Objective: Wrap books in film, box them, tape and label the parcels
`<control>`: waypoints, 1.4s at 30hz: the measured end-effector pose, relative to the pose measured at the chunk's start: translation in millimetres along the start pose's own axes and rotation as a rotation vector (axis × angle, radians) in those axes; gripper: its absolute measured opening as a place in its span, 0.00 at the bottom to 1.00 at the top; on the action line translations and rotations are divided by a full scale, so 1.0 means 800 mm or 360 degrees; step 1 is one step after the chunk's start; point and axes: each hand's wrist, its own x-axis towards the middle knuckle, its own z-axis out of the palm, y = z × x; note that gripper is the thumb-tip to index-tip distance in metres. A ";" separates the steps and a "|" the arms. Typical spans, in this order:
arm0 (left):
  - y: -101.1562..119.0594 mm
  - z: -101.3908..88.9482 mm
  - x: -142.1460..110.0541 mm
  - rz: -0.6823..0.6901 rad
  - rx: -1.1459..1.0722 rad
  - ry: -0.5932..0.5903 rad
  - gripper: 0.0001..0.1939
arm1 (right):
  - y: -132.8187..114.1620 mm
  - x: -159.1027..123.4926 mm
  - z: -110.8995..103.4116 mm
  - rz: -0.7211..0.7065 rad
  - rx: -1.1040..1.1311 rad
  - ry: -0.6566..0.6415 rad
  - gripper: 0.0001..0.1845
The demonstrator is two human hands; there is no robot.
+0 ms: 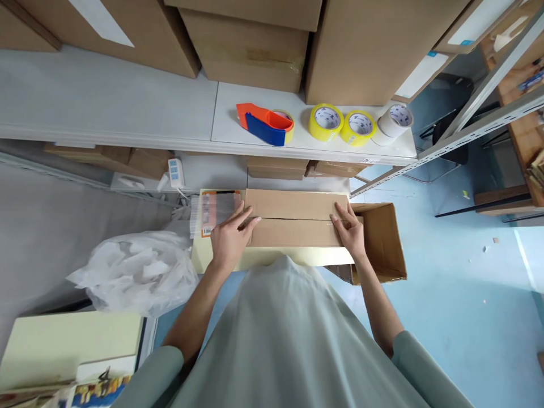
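Observation:
A long cardboard box point(293, 232) lies on a pale yellow tabletop point(272, 258) in front of me, its two top flaps meeting along a narrow dark gap. My left hand point(229, 235) holds the box's left end, thumb and fingertips at its edge. At the opposite end my right hand point(349, 229) grips the box, with the thumb on the top flap near the seam and the fingers by the far corner. Left of the box lies a clear plastic sleeve with an orange-edged sheet point(221, 211), partly beside my left fingers.
An orange and blue tape dispenser point(267, 123), yellow tape rolls point(326, 122) and a white roll point(395, 122) sit on the grey shelf point(140, 102) ahead. An open carton point(385, 243) stands right of the table. A bulging plastic bag point(140, 272) is at left.

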 end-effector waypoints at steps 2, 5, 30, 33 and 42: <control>0.000 0.000 0.002 -0.0031 -0.0049 0.0029 0.19 | 0.000 0.000 0.002 0.0043 0.0036 0.0080 0.38; 0.003 0.001 0.003 -0.0107 -0.0088 0.0074 0.18 | -0.004 0.000 0.005 0.0052 0.0064 0.0160 0.36; -0.016 -0.021 -0.013 -0.0102 -0.0367 0.0016 0.21 | -0.022 -0.012 0.008 -0.0034 -0.0033 0.0060 0.32; -0.020 -0.032 -0.008 0.0031 -0.0503 -0.0020 0.23 | -0.043 -0.010 -0.004 -0.0059 -0.0174 0.0154 0.32; 0.001 -0.098 0.083 0.0342 -0.0667 0.0197 0.24 | -0.223 0.111 0.011 -0.0795 -0.0558 0.0116 0.34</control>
